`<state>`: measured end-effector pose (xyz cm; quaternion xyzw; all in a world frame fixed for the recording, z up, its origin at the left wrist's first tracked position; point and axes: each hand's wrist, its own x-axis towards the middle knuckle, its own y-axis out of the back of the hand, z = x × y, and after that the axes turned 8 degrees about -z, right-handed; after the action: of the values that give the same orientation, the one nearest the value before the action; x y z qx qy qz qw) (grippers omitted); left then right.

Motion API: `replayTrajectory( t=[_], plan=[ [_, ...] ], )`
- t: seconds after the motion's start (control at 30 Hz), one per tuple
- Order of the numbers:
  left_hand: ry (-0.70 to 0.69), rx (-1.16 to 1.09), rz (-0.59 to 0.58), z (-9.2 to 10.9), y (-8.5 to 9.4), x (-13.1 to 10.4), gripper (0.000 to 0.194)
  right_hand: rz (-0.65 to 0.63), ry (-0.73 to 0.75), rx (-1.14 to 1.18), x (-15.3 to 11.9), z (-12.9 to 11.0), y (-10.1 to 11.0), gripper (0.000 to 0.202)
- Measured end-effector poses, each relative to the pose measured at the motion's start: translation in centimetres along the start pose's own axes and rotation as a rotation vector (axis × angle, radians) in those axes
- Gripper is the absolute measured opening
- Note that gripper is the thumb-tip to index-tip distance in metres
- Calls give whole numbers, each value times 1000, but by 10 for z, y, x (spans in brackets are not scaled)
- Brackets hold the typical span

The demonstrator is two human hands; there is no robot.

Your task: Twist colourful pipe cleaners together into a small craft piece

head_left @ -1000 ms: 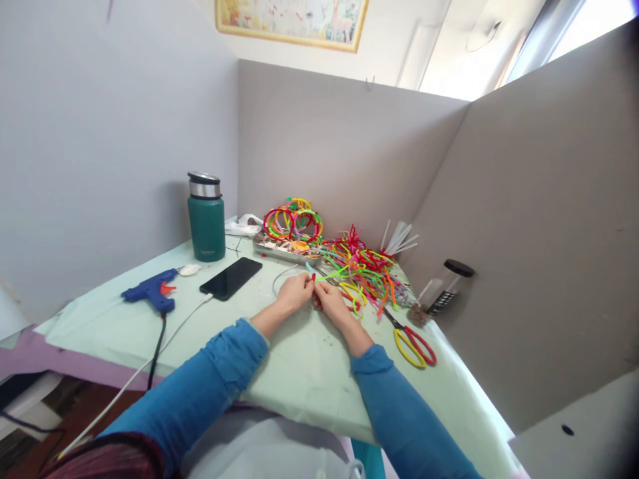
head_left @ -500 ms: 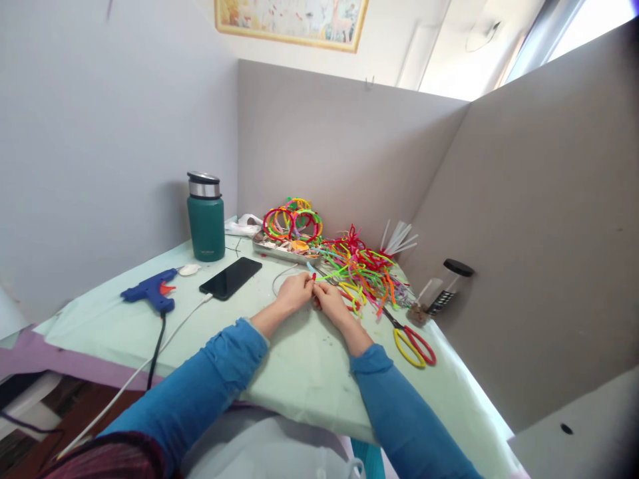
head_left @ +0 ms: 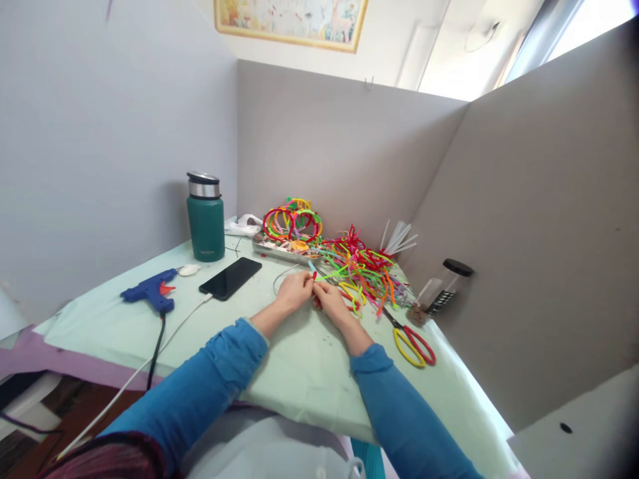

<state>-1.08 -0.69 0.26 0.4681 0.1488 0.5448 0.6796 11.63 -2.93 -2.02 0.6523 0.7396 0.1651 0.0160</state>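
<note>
Nearest are the blue sleeves (head_left: pixel 214 376), then scissors with one red and one yellow handle loop (head_left: pixel 416 346), well to the right of the black smartphone (head_left: pixel 230 278).

Also right of the phone, the left hand (head_left: pixel 294 293) has its fingers closed in a pinch, apparently on a small red fuzzy piece (head_left: pixel 314 275). The right hand (head_left: pixel 332 301) meets it, fingers curled inward; whether they grip anything is hidden. A bright green fuzzy stem (head_left: pixel 330 274) and a pale blue tip (head_left: pixel 311 265) show just beyond the fingertips.

For such fine work, it seems best to keep one pinch firm and close to the join while the other makes small, gentle turns; hard squeezing could flatten the fuzz, and a loose grip could let the piece slip. Resting the wrists on the pale green surface (head_left: pixel 299 372) would probably steady both hands.

Left of the phone lies a blue glue gun (head_left: pixel 150 291). Farther off, beyond the phone to the right, are a shallow metal tray (head_left: pixel 285 253) and a tangled heap of coloured fuzzy stems (head_left: pixel 367 263). Behind the phone, the green metal bottle (head_left: pixel 206 228) bears faint lettering, too small to read.
</note>
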Motion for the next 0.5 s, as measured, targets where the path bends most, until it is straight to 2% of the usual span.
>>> replayTrajectory(
  t=[0.5],
  plan=[
    [129,-78,1,-3,-4,2,24,-3,9,3,-1,-1,0,29]
  ],
)
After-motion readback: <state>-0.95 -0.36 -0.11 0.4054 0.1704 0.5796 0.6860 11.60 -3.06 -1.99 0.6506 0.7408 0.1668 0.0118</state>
